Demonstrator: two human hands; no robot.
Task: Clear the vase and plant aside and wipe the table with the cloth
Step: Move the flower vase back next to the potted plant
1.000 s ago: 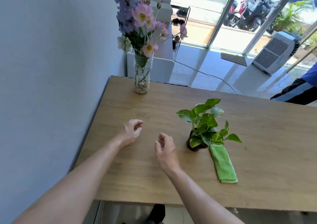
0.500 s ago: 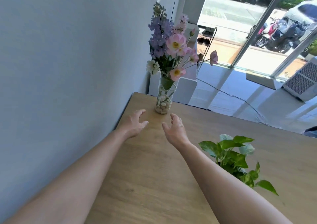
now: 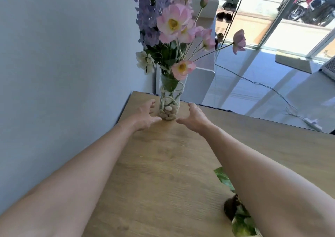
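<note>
Both hands have closed in on the vase (image 3: 169, 100) at table's (image 3: 163, 164) 12 o'clock corner — left hand (image 3: 145, 116) and right hand (image 3: 194, 118) spread, flanking, gripping nothing. Lift looks imminent.

Far corner, 12 o'clock: glass vase (image 3: 169, 102) with pebbles stands upright, flanked by the left hand (image 3: 145, 116) at 11 and the right hand (image 3: 194, 117) at 1, a narrow gap on each side.
Above the vase: flowers (image 3: 174, 24) spread wide overhead.
9 o'clock: wall (image 3: 63, 55) close along the table (image 3: 163, 164) edge.
Centre: bare wood between the forearms.
5 o'clock: potted plant (image 3: 235, 211) under the right forearm.
</note>
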